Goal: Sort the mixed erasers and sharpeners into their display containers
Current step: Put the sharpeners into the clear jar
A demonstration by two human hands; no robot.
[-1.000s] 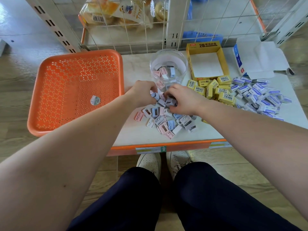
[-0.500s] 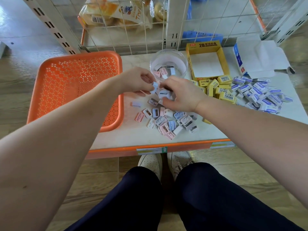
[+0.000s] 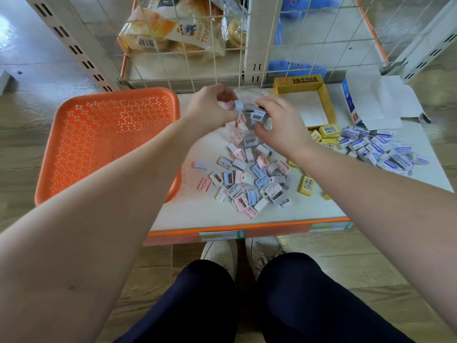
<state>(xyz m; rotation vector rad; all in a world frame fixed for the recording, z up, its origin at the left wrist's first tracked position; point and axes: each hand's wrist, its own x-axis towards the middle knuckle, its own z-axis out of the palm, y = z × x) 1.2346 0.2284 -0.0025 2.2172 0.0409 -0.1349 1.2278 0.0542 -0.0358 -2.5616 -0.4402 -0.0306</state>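
A clear round jar [image 3: 247, 91] stands at the back of the white table and holds several pastel sharpeners. Both hands hover over its mouth. My left hand [image 3: 210, 107] pinches a pale lilac sharpener [image 3: 238, 106] along with others. My right hand [image 3: 279, 122] grips a grey-blue sharpener [image 3: 258, 116]. A pile of pink, blue, lilac and white sharpeners [image 3: 249, 179] lies on the table in front of the jar. Yellow erasers [image 3: 327, 131] and blue-and-white erasers [image 3: 378, 149] lie heaped at the right.
An orange perforated tray [image 3: 108, 134] overhangs the table's left side. A yellow open box [image 3: 305, 81] and a white-and-blue open box [image 3: 371, 102] stand at the back right. A wire rack with bagged bread [image 3: 173, 28] rises behind. The table's orange front edge [image 3: 247, 231] is above my shoes.
Both hands rose from the sharpener pile with sharpeners in them and moved back over the jar's mouth.
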